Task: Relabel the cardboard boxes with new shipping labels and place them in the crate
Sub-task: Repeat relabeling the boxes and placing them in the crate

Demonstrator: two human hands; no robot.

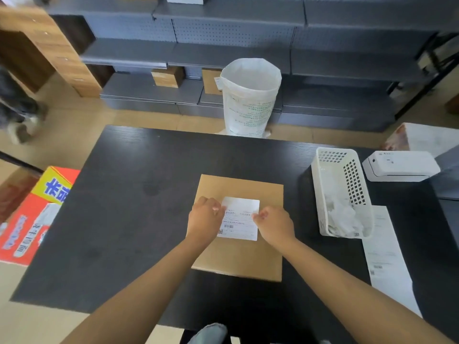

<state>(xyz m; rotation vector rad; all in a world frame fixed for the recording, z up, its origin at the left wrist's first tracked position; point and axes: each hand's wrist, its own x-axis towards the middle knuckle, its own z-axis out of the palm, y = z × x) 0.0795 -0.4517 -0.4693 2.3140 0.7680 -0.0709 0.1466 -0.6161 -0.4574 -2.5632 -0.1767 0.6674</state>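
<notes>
Right now a flat cardboard box [238,227] lies mid-table [129,219], matte brown, with a white label [239,218] on its top face. Left hand [205,219] and right hand [273,225], fingers curled, pinch the label's opposite edges; whether it is fully stuck down I cannot tell. Pressing flat and crating seem left. A white perforated plastic basket [347,180] to the right holds crumpled paper, beside a long paper strip [387,259] and a smooth white printer [400,166]. Which container is the crate is unclear
</notes>
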